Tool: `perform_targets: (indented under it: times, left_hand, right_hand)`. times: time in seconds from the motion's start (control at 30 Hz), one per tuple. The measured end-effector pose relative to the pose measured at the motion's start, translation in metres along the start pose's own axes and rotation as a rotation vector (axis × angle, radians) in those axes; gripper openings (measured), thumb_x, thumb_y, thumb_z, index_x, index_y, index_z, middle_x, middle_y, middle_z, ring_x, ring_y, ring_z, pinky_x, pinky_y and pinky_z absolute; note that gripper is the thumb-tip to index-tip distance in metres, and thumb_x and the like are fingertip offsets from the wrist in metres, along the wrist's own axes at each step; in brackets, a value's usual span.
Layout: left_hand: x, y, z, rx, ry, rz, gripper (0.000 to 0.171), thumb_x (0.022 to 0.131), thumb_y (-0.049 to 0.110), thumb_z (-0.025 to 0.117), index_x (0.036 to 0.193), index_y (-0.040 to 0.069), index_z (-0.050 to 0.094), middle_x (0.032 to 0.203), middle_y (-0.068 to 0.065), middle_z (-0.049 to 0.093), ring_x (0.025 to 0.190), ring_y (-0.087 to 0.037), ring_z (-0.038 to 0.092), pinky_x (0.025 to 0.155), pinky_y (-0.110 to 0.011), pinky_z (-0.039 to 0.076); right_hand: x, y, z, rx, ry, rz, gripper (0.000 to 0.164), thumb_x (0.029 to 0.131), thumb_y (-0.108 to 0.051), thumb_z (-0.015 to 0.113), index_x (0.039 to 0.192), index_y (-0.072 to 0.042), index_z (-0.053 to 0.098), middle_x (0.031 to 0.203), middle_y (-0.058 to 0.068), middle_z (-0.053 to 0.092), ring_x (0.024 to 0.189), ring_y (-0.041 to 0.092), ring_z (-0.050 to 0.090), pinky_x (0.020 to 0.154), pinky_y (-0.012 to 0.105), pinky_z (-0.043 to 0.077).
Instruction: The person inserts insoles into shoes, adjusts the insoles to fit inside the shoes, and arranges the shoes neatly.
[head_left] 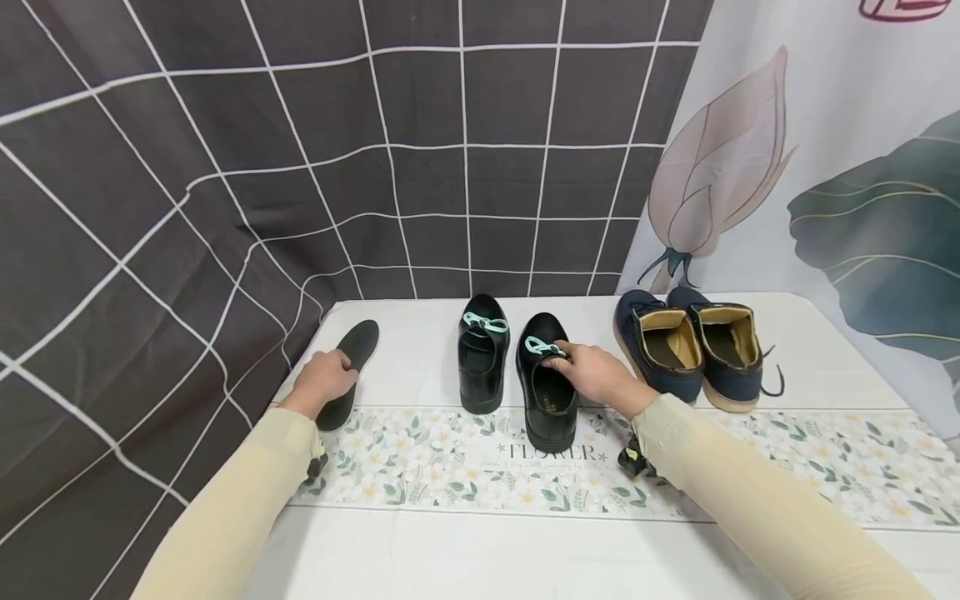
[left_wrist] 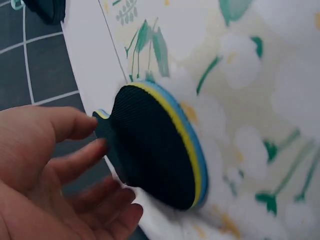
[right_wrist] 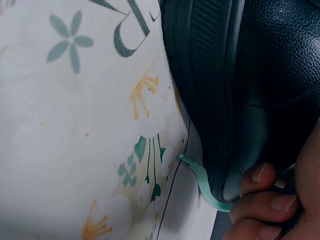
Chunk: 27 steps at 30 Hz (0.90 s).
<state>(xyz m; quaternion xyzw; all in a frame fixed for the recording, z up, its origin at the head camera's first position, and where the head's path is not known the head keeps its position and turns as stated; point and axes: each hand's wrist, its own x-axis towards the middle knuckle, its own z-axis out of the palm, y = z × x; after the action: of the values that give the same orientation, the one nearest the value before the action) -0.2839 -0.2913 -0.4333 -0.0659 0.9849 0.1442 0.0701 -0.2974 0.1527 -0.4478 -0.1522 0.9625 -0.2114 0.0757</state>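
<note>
At the table's left end, my left hand (head_left: 324,383) pinches a dark insole (head_left: 363,340) by its side edge. In the left wrist view the thumb and index finger meet the narrow waist of the insole (left_wrist: 155,145), whose edge shows yellow and blue layers; the other fingers are spread loosely. My right hand (head_left: 596,373) grips the right-hand black leather shoe (head_left: 551,435) at its opening, near the mint-green lace (head_left: 536,343). Its matching black shoe (head_left: 480,393) stands upright just left of it, toe pointing away, with its mint lace tied.
A pair of navy shoes (head_left: 678,379) with tan lining stands at the right rear, loose lace ends beside it. A floral printed strip (head_left: 420,458) crosses the white table (head_left: 420,550). Dark grid cloth (head_left: 427,183) hangs behind and left, a flower-print curtain (head_left: 817,125) at right.
</note>
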Motion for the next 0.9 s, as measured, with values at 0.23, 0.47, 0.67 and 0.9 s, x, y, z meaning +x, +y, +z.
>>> perform_targets:
  times: [0.23,0.47,0.67,0.9]
  left_hand:
    - [0.006,0.002,0.003,-0.016,-0.054,-0.118,0.085,0.096,0.049,0.053,0.149,-0.013,0.029,0.141,-0.043,0.037,0.131,-0.061,0.036,0.103,-0.065,0.039]
    - [0.006,0.011,0.007,0.056,-0.067,-0.129,0.082,0.096,0.049,0.057,0.142,-0.017,0.039,0.134,-0.041,0.048,0.123,-0.059,0.046,0.095,-0.061,0.046]
    - [0.006,0.017,0.011,0.110,-0.013,-0.075,0.068,0.097,0.040,0.060,0.138,-0.014,0.047,0.126,-0.036,0.058,0.105,-0.050,0.063,0.080,-0.053,0.056]
    - [0.005,0.012,0.011,0.045,0.031,-0.064,0.063,0.090,0.039,0.069,0.132,-0.008,0.058,0.127,-0.030,0.061,0.107,-0.045,0.064,0.087,-0.051,0.055]
  right_hand:
    - [-0.001,0.000,0.001,0.000,0.005,0.005,0.073,0.103,-0.055,0.042,0.153,-0.001,0.039,0.132,0.025,0.062,0.120,0.040,0.061,0.099,0.055,0.047]
    - [0.000,-0.003,0.000,-0.040,0.009,0.015,0.071,0.103,-0.057,0.041,0.152,-0.006,0.043,0.126,0.022,0.067,0.112,0.037,0.065,0.091,0.053,0.050]
    - [-0.001,-0.003,0.001,-0.067,0.014,0.028,0.070,0.103,-0.056,0.042,0.151,-0.005,0.043,0.107,0.017,0.073,0.097,0.030,0.069,0.078,0.046,0.052]
    - [-0.002,-0.002,-0.002,-0.044,0.006,0.027,0.071,0.103,-0.056,0.043,0.152,-0.005,0.042,0.093,0.011,0.072,0.084,0.023,0.065,0.074,0.042,0.049]
